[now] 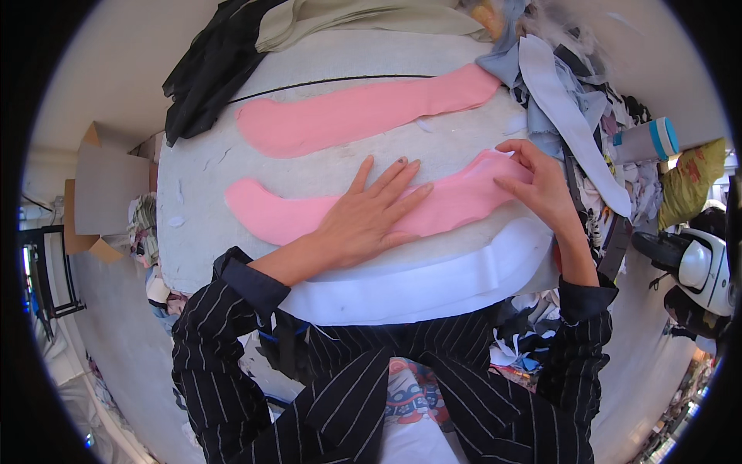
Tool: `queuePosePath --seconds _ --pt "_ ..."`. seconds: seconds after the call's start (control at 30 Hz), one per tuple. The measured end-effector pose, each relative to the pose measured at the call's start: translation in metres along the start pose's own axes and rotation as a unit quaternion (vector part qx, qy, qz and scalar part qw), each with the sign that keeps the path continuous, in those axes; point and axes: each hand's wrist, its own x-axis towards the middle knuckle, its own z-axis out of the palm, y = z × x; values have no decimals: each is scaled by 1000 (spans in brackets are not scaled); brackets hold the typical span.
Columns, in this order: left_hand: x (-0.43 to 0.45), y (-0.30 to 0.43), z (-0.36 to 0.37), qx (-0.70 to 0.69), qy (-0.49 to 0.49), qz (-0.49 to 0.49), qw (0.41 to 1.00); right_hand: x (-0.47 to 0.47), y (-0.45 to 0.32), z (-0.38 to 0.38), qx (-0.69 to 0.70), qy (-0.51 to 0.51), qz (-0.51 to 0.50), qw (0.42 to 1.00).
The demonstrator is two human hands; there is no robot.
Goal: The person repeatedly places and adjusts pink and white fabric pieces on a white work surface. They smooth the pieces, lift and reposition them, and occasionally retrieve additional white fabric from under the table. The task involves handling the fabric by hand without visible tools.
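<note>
Before me on a pale worktable (pixel 197 151) lies a long curved pink fabric piece (pixel 284 216). My left hand (pixel 377 214) rests flat across its middle with the fingers spread. At its right end, my right hand (pixel 530 180) pinches the fabric's upper edge between thumb and fingers, where a bit of white shows. Farther back, a second pink piece (pixel 359 113) of similar shape lies flat. Along the near edge of the table, a white curved fabric piece (pixel 406 293) lies close to my body, partly behind my left forearm.
Black cloth (pixel 211 69) and beige cloth (pixel 371 20) lie at the back. A long white strip (pixel 571 122) rests over heaped scraps on the right, near a cylindrical container (pixel 643 142). A cardboard box (pixel 110 188) stands left; a white scooter (pixel 701 272) is at far right.
</note>
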Motion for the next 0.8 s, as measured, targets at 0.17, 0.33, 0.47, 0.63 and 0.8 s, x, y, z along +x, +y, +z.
queuePosePath --seconds 0.17,0.33,0.47,0.63,0.8 --pt "1 1 -1 15 -9 6 1000 8 11 13 -33 54 -18 998" --pt "0 1 3 40 -7 7 999 7 9 14 -139 142 -57 978" --pt "-1 2 3 52 -12 2 999 3 9 15 45 108 -92 989" --pt "3 5 -2 58 -35 -2 998 22 15 22 110 -14 -13 994" --pt "-5 -4 -11 -59 10 -12 998 -5 -22 3 23 45 -57 997"
